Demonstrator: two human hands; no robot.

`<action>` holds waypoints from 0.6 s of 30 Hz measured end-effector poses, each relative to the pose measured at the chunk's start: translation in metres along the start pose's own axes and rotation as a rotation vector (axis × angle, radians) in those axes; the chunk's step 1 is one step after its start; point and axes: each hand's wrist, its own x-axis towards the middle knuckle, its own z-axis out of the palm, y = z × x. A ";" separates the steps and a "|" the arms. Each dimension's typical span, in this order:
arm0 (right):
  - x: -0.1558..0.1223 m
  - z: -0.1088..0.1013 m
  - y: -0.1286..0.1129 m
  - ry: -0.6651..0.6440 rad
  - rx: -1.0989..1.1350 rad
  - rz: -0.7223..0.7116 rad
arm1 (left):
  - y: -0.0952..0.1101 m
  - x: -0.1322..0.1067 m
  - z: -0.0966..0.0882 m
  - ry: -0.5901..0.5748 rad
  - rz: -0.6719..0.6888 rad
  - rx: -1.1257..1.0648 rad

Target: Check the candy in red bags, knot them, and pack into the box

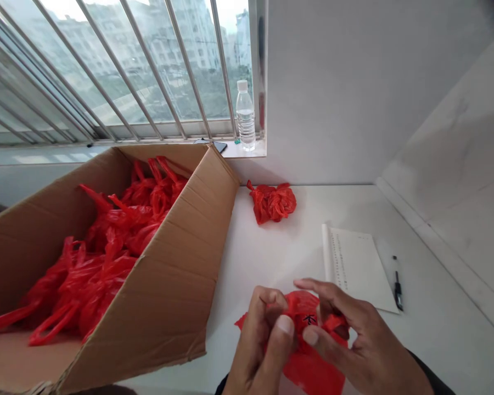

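Left grip [263, 340] and right grip [354, 343] right of the box [177, 263], both bare, short trimmed nails, creased knuckles, dark sleeve [434, 378] edge at each wrist

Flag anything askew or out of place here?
The cardboard box looks tipped at an angle, with loose red bags heaped inside. One balled red bag lies alone by the wall, apart from the box. Nothing looks torn or spilled; left hand and right hand grip a crumpled bag.

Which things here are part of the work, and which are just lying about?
In use: red bag, gripped by left hand and right hand; box of red bags; bundled bag.
Lying about: water bottle; paper; pen.
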 end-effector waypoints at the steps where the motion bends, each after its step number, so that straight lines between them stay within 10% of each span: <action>1: 0.001 0.001 -0.001 -0.017 0.025 -0.028 | -0.001 0.000 0.001 -0.058 0.014 -0.009; 5: 0.003 0.001 -0.002 0.026 0.137 -0.032 | -0.005 0.001 0.000 -0.151 0.018 0.076; 18: 0.000 -0.016 -0.012 0.232 -0.312 -0.300 | -0.013 0.007 0.003 0.185 0.099 0.385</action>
